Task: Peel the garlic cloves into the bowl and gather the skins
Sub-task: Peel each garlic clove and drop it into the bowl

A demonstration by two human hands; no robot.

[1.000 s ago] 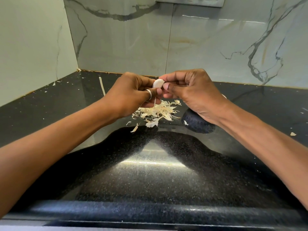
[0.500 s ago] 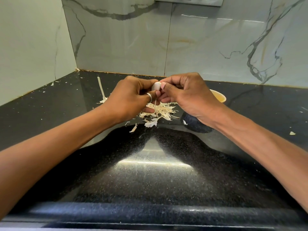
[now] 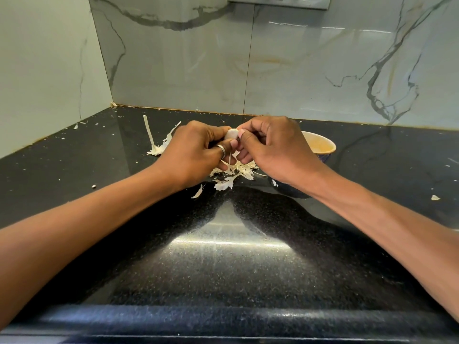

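Note:
A pale garlic clove (image 3: 231,134) is held up between both hands above the black counter. My left hand (image 3: 193,152), with a ring on one finger, grips the clove from the left. My right hand (image 3: 268,147) pinches it from the right with thumb and fingertips. A thin strip of skin hangs down from the clove. Under the hands lies a pile of garlic skins (image 3: 233,173). A dark bowl with a yellow inside (image 3: 323,145) stands behind my right hand, mostly hidden by it.
More skins and a long stalk piece (image 3: 155,145) lie left of the hands. Small flakes dot the counter, one (image 3: 435,197) at the right. Marble walls close the back and left. The counter's front edge (image 3: 223,319) runs along the bottom.
Both hands with the clove have sunk lower in view as the camera shifted, and the bowl's yellow rim has come into sight behind the right hand. The grip on the clove is unchanged.

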